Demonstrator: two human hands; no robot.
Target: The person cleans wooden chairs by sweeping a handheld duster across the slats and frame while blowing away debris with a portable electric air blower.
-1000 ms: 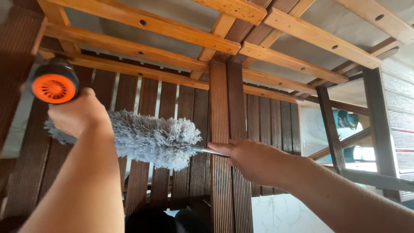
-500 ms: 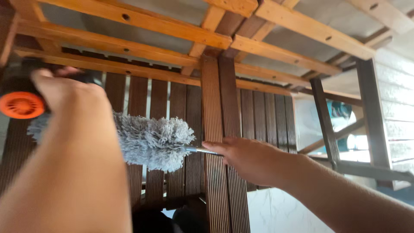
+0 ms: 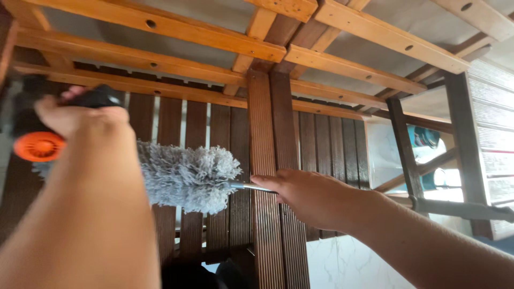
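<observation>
My right hand (image 3: pixel 310 198) grips the thin metal shaft of a grey fluffy duster (image 3: pixel 182 174), whose head lies against dark brown wooden slats (image 3: pixel 214 128). My left hand (image 3: pixel 80 115) is raised at the left and holds a black tool with a round orange end (image 3: pixel 38 145). The left forearm fills the lower left and hides part of the duster head. A ribbed dark wooden post (image 3: pixel 267 160) stands just left of my right hand.
Light orange wooden beams (image 3: pixel 160 24) with drilled holes cross overhead. A dark frame upright (image 3: pixel 401 139) and a grey bar (image 3: pixel 460 208) stand at the right, with blue-green objects (image 3: pixel 425 136) behind. White ribbed panelling (image 3: pixel 492 118) is at the far right.
My left hand with the orange-ended tool has moved left and closer to the camera, its forearm now covering more of the duster. The right hand and duster have barely shifted.
</observation>
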